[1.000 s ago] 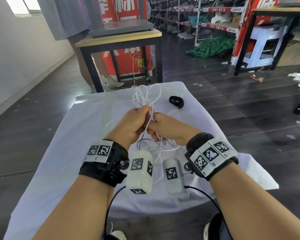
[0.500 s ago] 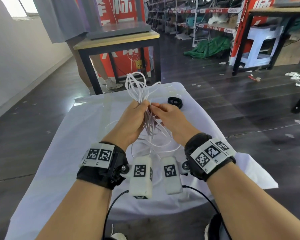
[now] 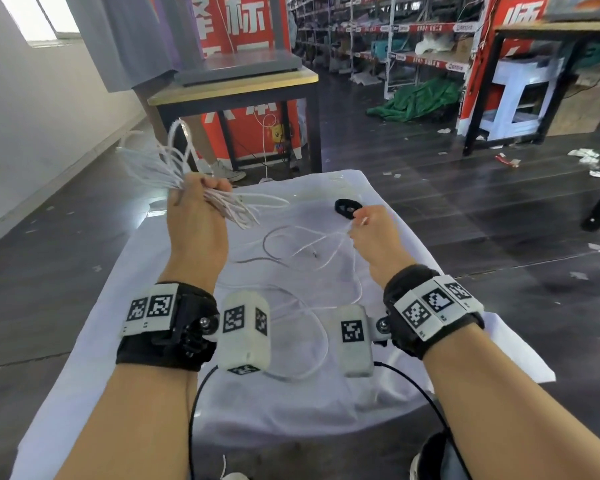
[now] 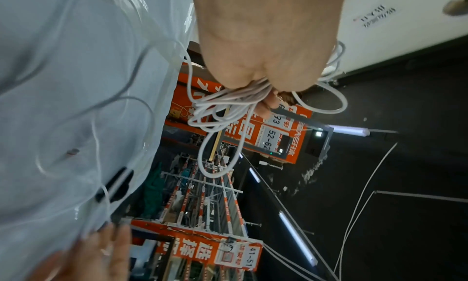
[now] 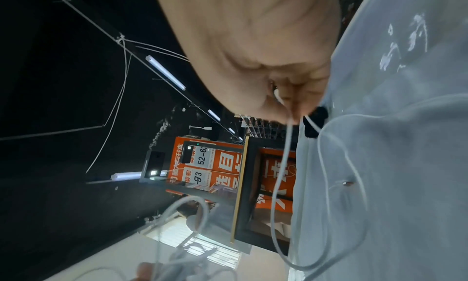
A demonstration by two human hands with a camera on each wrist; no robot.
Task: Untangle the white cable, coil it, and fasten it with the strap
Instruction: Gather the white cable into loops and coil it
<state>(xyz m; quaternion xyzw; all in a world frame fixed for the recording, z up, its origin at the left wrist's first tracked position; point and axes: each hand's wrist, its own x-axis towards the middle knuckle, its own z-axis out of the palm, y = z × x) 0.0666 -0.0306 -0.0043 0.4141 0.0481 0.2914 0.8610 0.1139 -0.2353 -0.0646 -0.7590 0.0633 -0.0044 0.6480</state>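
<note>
White cable blurs in the left hand fist — hands now apart; right hand pinches one end; strap half-hidden.

cable: white | strap: black | tablecloth: white | wristbands: black, black-and-white square markers

Daylight from a window upper left; wrist views blurred, edges warped.

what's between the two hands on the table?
Head view: loose white cable sagging in loops onto the white cloth between left hand and right hand. Nothing else.
</note>
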